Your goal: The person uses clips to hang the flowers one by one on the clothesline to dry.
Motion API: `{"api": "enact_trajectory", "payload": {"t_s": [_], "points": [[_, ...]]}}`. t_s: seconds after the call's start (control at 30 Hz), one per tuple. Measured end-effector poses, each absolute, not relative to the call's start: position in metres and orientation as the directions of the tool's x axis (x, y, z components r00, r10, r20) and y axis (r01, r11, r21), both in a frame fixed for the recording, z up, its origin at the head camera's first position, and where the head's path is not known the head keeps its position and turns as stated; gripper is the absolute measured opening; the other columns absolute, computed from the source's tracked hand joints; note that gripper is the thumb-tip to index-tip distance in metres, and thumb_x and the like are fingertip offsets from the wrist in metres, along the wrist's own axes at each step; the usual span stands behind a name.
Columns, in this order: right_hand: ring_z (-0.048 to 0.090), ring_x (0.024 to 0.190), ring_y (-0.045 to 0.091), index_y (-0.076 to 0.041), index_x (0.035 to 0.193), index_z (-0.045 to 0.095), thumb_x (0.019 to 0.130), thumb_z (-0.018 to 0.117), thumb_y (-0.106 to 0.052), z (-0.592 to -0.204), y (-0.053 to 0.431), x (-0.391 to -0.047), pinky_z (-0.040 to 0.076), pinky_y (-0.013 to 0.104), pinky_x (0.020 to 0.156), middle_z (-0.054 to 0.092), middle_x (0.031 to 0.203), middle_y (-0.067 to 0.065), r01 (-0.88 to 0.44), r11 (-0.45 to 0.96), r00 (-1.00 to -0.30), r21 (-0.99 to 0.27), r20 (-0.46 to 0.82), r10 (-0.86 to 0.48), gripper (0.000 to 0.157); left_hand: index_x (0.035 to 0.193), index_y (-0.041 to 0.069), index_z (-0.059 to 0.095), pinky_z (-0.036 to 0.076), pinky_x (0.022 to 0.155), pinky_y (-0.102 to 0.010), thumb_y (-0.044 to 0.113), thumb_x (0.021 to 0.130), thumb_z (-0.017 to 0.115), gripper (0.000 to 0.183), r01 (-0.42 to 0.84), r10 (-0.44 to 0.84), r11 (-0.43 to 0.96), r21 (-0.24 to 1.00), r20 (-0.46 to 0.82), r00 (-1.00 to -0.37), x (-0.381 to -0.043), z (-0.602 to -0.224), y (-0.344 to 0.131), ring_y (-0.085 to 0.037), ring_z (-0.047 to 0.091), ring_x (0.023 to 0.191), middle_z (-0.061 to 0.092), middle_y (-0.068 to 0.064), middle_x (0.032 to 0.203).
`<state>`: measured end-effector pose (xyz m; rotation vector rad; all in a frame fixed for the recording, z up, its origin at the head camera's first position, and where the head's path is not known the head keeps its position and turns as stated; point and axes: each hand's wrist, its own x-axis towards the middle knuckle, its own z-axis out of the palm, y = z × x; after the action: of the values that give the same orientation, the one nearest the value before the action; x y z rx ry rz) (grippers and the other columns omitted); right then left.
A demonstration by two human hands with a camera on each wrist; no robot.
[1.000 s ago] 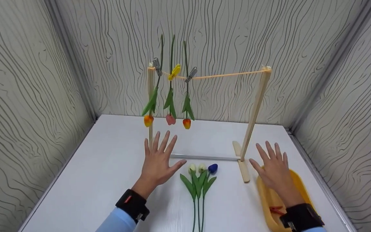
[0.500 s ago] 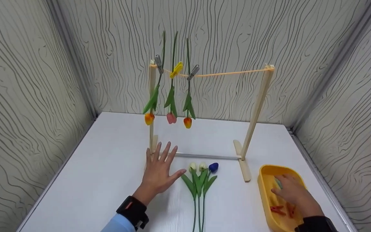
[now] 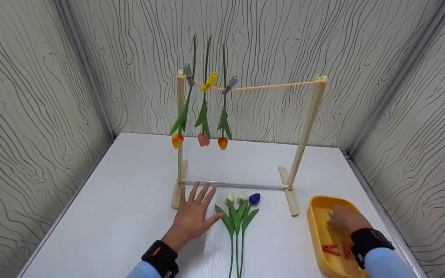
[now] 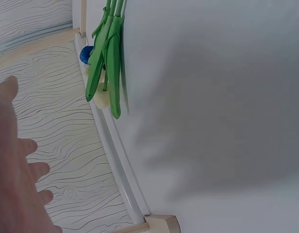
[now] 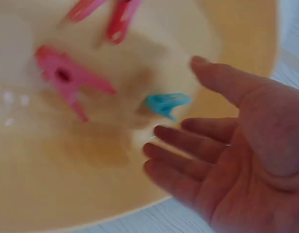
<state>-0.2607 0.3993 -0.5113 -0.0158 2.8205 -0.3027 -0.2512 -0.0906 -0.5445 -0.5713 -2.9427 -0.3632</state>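
My right hand (image 3: 348, 219) reaches down into the yellow tray (image 3: 314, 235). In the right wrist view its thumb and fingers are spread apart, close to a teal clothespin (image 5: 166, 103) that they do not appear to grip. Red clothespins (image 5: 67, 75) lie on the tray floor beside it. My left hand (image 3: 193, 220) hovers over the white table with fingers spread, holding nothing. Right of it lie two white tulips (image 3: 241, 198) and a blue tulip (image 3: 254, 199), stems toward me. An orange tulip (image 3: 177, 141), a pink tulip (image 3: 203, 139) and another orange tulip (image 3: 222, 143) hang upside down.
A wooden stand (image 3: 307, 133) with an orange string (image 3: 272, 86) spans the back. Two grey clothespins (image 3: 230, 84) and a yellow clothespin (image 3: 209, 81) pin the hanging stems to it. A clear rod (image 3: 238, 184) joins its feet low down. Patterned walls enclose the table.
My right hand has gone from above the tray down into it, close to the teal clothespin. The left hand has sunk slightly toward the table, fingers still spread.
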Motion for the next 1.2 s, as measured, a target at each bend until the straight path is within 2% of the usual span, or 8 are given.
{"api": "enact_trajectory", "payload": {"t_s": [0.2,0.33,0.43,0.63,0.77,0.93,1.07,1.2], "points": [[0.049,0.063,0.022,-0.001,0.079,0.061,0.085,0.073,0.001,-0.540,0.415,-0.275,0.045,0.037,0.064,0.057,0.069,0.006,-0.126,0.982,-0.991,-0.144,-0.036,-0.132,0.014,0.171,0.023,0.035,0.019,0.135,-0.073,0.074,0.105,0.046,0.084,0.381,0.359,0.899,0.218,0.134,-0.924,-0.248,-0.549,-0.090,-0.038,0.027,0.169,0.034,-0.007,0.180],[0.047,0.062,0.022,-0.002,0.076,0.060,0.082,0.077,-0.002,-0.547,0.413,-0.280,0.043,0.038,0.064,0.054,0.067,0.005,-0.170,0.981,-0.985,-0.088,0.030,-0.168,0.018,0.171,0.022,0.037,0.020,0.134,-0.073,0.074,0.105,0.045,0.084,0.390,0.367,0.889,0.239,0.136,-0.920,-0.248,-0.551,-0.092,-0.038,0.029,0.168,0.037,-0.007,0.179],[0.047,0.062,0.022,-0.002,0.079,0.061,0.084,0.078,-0.003,-0.545,0.406,-0.280,0.043,0.036,0.064,0.054,0.067,0.005,-0.175,0.980,-0.985,-0.093,0.016,-0.175,0.018,0.171,0.021,0.036,0.019,0.134,-0.073,0.074,0.105,0.044,0.085,0.391,0.370,0.887,0.247,0.128,-0.920,-0.248,-0.551,-0.092,-0.038,0.029,0.168,0.036,-0.007,0.179],[0.050,0.065,0.022,-0.001,0.086,0.061,0.091,0.077,-0.003,-0.538,0.394,-0.278,0.045,0.035,0.068,0.053,0.070,0.005,-0.103,0.975,-0.988,-0.195,-0.095,-0.123,0.017,0.171,0.022,0.035,0.019,0.135,-0.073,0.073,0.106,0.045,0.084,0.388,0.369,0.889,0.244,0.119,-0.922,-0.247,-0.551,-0.091,-0.039,0.029,0.168,0.037,-0.007,0.179],[0.051,0.064,0.020,-0.002,0.086,0.063,0.092,0.078,-0.009,-0.540,0.392,-0.282,0.043,0.031,0.066,0.052,0.068,0.003,-0.044,0.972,-0.983,-0.231,-0.165,-0.084,0.017,0.171,0.022,0.035,0.019,0.135,-0.073,0.072,0.106,0.047,0.083,0.390,0.375,0.885,0.255,0.108,-0.921,-0.246,-0.552,-0.089,-0.039,0.029,0.168,0.037,-0.007,0.179],[0.053,0.065,0.021,-0.001,0.086,0.065,0.089,0.078,-0.005,-0.535,0.390,-0.282,0.044,0.032,0.064,0.056,0.071,0.004,-0.077,0.968,-0.976,-0.237,-0.179,-0.122,0.014,0.171,0.023,0.036,0.020,0.135,-0.071,0.070,0.107,0.048,0.080,0.398,0.382,0.879,0.262,0.112,-0.917,-0.245,-0.553,-0.088,-0.037,0.030,0.168,0.038,-0.006,0.178],[0.058,0.069,0.023,0.002,0.092,0.065,0.091,0.078,-0.008,-0.518,0.393,-0.284,0.052,0.036,0.065,0.064,0.077,0.010,-0.041,0.968,-0.969,-0.247,-0.228,-0.100,0.017,0.171,0.023,0.037,0.022,0.135,-0.069,0.066,0.108,0.050,0.078,0.409,0.389,0.872,0.270,0.126,-0.913,-0.245,-0.550,-0.088,-0.035,0.030,0.168,0.039,-0.006,0.178],[0.066,0.083,0.030,0.012,0.111,0.064,0.101,0.074,-0.016,-0.490,0.398,-0.285,0.062,0.049,0.079,0.072,0.097,0.025,-0.012,0.953,-0.971,-0.302,-0.224,-0.083,0.032,0.170,0.022,0.037,0.024,0.136,-0.067,0.061,0.108,0.054,0.075,0.421,0.394,0.856,0.301,0.149,-0.907,-0.245,-0.544,-0.086,-0.035,0.032,0.168,0.039,-0.005,0.178]]}}
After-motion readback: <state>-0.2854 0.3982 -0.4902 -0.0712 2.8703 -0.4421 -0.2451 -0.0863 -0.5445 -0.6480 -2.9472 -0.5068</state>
